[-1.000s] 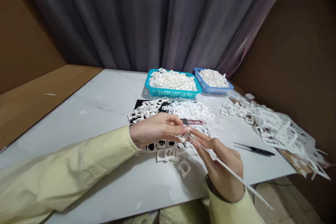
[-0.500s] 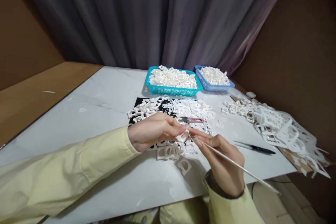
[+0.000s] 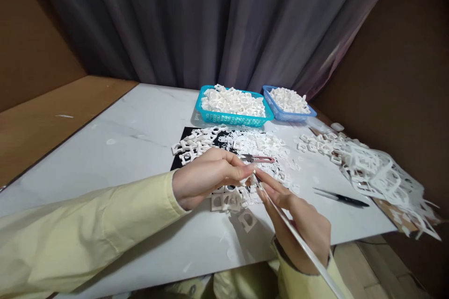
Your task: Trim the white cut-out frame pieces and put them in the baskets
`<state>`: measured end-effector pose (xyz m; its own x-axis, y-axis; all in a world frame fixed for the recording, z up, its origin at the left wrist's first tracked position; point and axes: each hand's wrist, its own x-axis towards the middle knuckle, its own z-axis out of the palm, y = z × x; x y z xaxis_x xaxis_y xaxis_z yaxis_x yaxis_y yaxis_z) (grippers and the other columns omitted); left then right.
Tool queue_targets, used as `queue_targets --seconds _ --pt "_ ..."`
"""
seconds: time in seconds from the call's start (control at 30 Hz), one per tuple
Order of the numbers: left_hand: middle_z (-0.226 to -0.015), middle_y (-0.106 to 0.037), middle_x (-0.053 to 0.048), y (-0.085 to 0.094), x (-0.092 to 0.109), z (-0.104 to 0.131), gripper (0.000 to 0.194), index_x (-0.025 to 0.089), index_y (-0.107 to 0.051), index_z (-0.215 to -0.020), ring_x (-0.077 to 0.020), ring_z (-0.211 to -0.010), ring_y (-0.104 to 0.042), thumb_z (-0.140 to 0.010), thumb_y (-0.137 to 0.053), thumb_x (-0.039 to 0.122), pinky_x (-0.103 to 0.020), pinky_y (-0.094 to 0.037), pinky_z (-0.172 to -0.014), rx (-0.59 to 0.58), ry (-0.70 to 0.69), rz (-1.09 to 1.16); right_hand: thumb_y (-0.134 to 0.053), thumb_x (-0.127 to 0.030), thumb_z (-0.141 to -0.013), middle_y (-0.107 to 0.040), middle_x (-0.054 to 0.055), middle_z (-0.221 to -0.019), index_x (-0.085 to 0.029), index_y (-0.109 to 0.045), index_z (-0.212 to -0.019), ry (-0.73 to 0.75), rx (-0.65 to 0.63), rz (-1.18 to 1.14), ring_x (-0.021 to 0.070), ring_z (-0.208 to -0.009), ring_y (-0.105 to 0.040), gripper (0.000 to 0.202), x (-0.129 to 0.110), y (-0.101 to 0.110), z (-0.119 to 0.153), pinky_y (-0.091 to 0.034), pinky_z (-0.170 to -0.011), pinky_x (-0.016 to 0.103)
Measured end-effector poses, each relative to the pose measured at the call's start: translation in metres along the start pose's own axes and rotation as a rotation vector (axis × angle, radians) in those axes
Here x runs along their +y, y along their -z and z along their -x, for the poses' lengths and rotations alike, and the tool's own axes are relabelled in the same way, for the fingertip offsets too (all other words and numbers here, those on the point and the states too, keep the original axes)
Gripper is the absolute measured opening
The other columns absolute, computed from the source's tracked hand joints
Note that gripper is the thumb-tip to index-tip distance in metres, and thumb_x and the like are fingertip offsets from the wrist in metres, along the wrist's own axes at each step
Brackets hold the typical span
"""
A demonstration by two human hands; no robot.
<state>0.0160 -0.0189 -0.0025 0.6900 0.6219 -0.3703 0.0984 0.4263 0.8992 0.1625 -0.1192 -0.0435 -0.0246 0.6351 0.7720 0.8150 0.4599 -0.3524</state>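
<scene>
My left hand [image 3: 213, 175] is closed, its thumb and fingers pinching a small white plastic piece [image 3: 253, 176] that is mostly hidden at the fingertips. Close against it, my right hand [image 3: 298, 224] is closed round a long thin tool [image 3: 304, 245], whose near end slopes down to the right over the wrist. The tool's tip lies at the white piece; whether they touch is too small to tell. Beneath and around both hands, white frame-shaped pieces [image 3: 229, 201] and small scraps lie on a black mat [image 3: 177, 161]. Pink-handled snips [image 3: 263, 159] rest just beyond my fingertips.
A teal basket [image 3: 235, 119] and a blue basket [image 3: 293, 116], both heaped with white pieces, stand at the back. Black tweezers [image 3: 345, 198] lie at the right, near a pile of white plastic strips [image 3: 379, 173]. A curtain [image 3: 182, 23] hangs behind the table.
The tool in my right hand has swung to a steeper slant, its near end now lower and closer to me. The white piece has turned and shows less between my fingertips.
</scene>
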Motion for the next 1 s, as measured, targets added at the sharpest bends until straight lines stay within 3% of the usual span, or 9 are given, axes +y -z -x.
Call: queue_targets --seconds 0.13,0.27,0.4,0.63,0.87,1.0 --pt "-0.074 -0.062 -0.002 -0.0003 0.0 0.0004 0.027 0.014 -0.062 -0.063 -0.0132 -0.072 -0.055 -0.07 -0.069 0.039 -0.027 -0.04 -0.072 -0.021 0.007 0.025 -0.057 -0.008 -0.08 -0.064 0.008 -0.114 -0.02 -0.053 -0.077 0.115 -0.124 0.119 0.0167 -0.082 -0.07 0.013 0.0018 0.0073 -0.0071 -0.058 -0.065 0.019" --pt "-0.069 -0.061 -0.001 -0.0014 -0.0013 0.0008 0.024 0.013 -0.063 -0.063 -0.0109 -0.069 -0.055 -0.069 -0.071 0.035 -0.025 -0.04 -0.07 0.018 0.01 0.058 -0.056 -0.007 -0.08 -0.06 0.008 -0.12 -0.019 -0.055 -0.08 0.18 -0.128 0.176 0.0181 -0.093 -0.067 0.012 0.0019 0.009 -0.0082 -0.058 -0.07 0.021" --pt "-0.062 -0.06 0.002 -0.0028 -0.0005 0.0011 0.021 0.013 -0.061 -0.058 -0.0082 -0.063 -0.056 -0.069 -0.072 0.027 -0.022 -0.04 -0.067 0.029 0.04 0.143 -0.056 -0.007 -0.08 -0.06 0.008 -0.12 -0.018 -0.057 -0.081 0.174 -0.143 0.201 0.0168 -0.095 -0.067 0.011 0.0008 0.0081 -0.0076 -0.056 -0.078 0.02" --pt "-0.068 -0.065 -0.002 -0.0022 0.0002 0.0009 0.018 0.011 -0.065 -0.062 -0.0114 -0.07 -0.061 -0.067 -0.073 0.026 -0.023 -0.043 -0.072 0.034 0.017 0.148 -0.057 -0.006 -0.079 -0.058 0.008 -0.122 -0.019 -0.057 -0.085 0.177 -0.17 0.164 0.0179 -0.089 -0.069 0.015 -0.001 0.0107 -0.0104 -0.058 -0.073 0.021" --pt "-0.067 -0.065 -0.001 -0.001 -0.0021 -0.0028 0.022 0.011 -0.065 -0.062 -0.011 -0.07 -0.06 -0.062 -0.077 0.03 -0.024 -0.043 -0.072 0.016 0.05 0.181 -0.055 -0.006 -0.082 -0.054 0.012 -0.126 -0.018 -0.056 -0.103 0.154 -0.238 0.143 0.0193 -0.104 -0.062 0.025 0.0023 0.0074 -0.0066 -0.056 -0.084 0.025" --pt "-0.066 -0.064 0.0 0.0001 -0.0044 -0.0047 0.021 0.012 -0.064 -0.061 -0.0104 -0.068 -0.06 -0.063 -0.077 0.029 -0.024 -0.043 -0.07 0.032 0.059 0.19 -0.047 -0.007 -0.086 -0.06 0.019 -0.116 -0.011 -0.058 -0.102 0.242 -0.268 0.185 0.0231 -0.111 -0.057 0.02 0.003 0.0078 -0.0113 -0.052 -0.091 0.03"
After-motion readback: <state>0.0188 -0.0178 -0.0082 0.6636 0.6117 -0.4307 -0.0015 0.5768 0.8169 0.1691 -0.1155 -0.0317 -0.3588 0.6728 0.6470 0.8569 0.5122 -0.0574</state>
